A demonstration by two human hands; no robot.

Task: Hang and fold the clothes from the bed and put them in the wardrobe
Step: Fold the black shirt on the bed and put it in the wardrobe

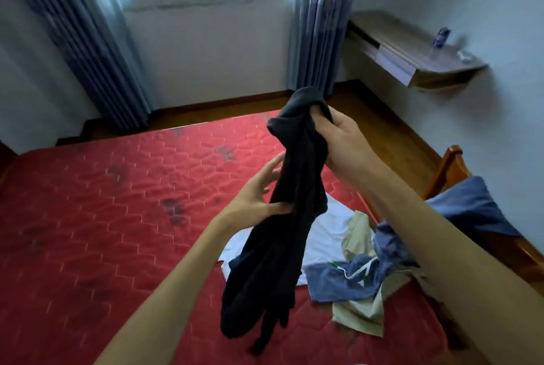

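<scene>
black garment (282,217) held up over the red bed (103,217), hanging in a long bunched rope. long axis runs near vertical, tilting slightly toward the lower left; top end high and far, bottom end loose and close to the camera, not clearly touching the mattress. right hand (338,143) clenched on the top end, thumb and fingers pinching a bundled fold, cloth doming up above the grip. left hand (259,196) lower and to the left of the cloth, thumb pressed on the mid length, fingers spread and only partly closed behind it; looks like a loose hold rather than a firm one. so the right hand carries the weight, and the left is the nearer one to the free hanging part. judgement: next move likely calls for the left to slide along and find an edge or shoulder, to open it flat. fabric dark, matte, soft, twisted on itself; type of garment cannot be told. pile of other clothes (359,270) lies on the bed's near right corner below the arms: white, pale yellow, blue pieces, tangled. wardrobe not in view. task early by the look of the pile.
</scene>
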